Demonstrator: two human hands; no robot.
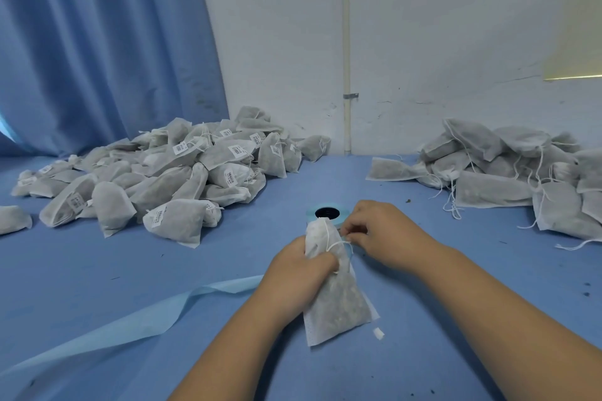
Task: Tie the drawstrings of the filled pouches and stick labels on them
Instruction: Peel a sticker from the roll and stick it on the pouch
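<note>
Work centres on a filled white pouch (338,303) held over the middle of a blue desk (130,254), its gathered mouth pointing far and its broad bottom toward the near edge. The left hand (303,265) has its grip curled round the pouch's neck, fingers wrapped over the fabric just below the mouth. The right hand (374,231), just to the right of the mouth, keeps a narrow grip, fingertips pinched on the thin white drawstring (334,246) that loops out from the pouch's top. A roll of labels (327,213) with a dark core lies flat on the desk just beyond the pouch, partly hidden by it. At far left, a heap of tied pouches (169,172) bearing white barcode labels spreads from the curtain's foot toward the middle of the desk. At far right, a second heap of pouches (521,172) lies against the wall with loose strings trailing over the desk; no labels can be made out on them. A pale blue strip (130,329) runs across the desk from near left toward the left hand's wrist. A small white scrap (378,333) lies just right of the pouch's bottom corner. Dark crumbs dot the desk at right. A blue curtain (97,42) hangs at far left beside a scuffed white wall (423,26) with an upright white pipe (346,42).
</note>
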